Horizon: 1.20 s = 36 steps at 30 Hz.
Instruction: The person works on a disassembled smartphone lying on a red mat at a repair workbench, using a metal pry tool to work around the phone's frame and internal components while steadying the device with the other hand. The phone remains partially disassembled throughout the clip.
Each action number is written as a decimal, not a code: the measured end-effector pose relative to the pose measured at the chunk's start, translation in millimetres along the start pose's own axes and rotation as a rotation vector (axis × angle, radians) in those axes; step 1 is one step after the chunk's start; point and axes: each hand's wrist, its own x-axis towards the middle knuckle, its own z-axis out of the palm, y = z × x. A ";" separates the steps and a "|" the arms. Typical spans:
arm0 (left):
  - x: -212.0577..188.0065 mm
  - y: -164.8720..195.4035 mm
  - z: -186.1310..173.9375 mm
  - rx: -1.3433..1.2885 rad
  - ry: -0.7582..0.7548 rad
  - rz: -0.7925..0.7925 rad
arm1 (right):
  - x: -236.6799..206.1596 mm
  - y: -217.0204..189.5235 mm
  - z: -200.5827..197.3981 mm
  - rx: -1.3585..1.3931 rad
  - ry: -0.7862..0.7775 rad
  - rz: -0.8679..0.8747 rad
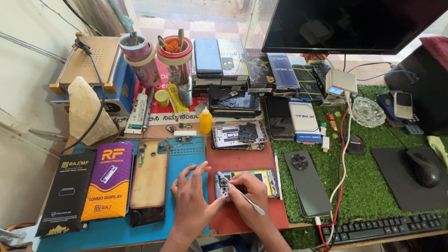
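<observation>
A repair tabletop (242, 161) seen from beside the person at work. Far left of both hands lie two flat boxes, one black (66, 192) and one purple and orange (108, 180), on a blue mat (114, 231). Just left of the left hand sits a phone frame (149, 179) with a tan panel, its small circuit board at the top.

The left hand (190, 203) rests on the seam between the blue mat and a red mat (242, 161), fingers spread and curled, fingertips touching the left edge of an opened phone (246, 183); its grip is loose and closed on nothing, steadying the phone from the side. The right hand (246, 193) lies over the phone's lower left part, its grip pinched shut on a thin metal tool (247, 201), whose tip meets the phone near the camera corner and whose handle slants down to the right. The opened phone lies flat on the red mat, directly under and between the two hands, a yellow patch showing inside it.

Above the hands sit a small yellow bottle (206, 121) and another dismantled phone (239, 135). Right of the right hand, on green turf (368, 186), lies a dark phone (307, 182) face down with a round camera ring, a cable plugged in its lower end. Further right are a glass dish (368, 112), a mouse (422, 168) on a black pad, and a keyboard (382, 227) at the near edge.
</observation>
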 end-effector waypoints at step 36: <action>2.6 9.9 -5.0 0.156 -0.053 0.027 | -7.9 34.6 -15.5 0.107 0.074 -0.053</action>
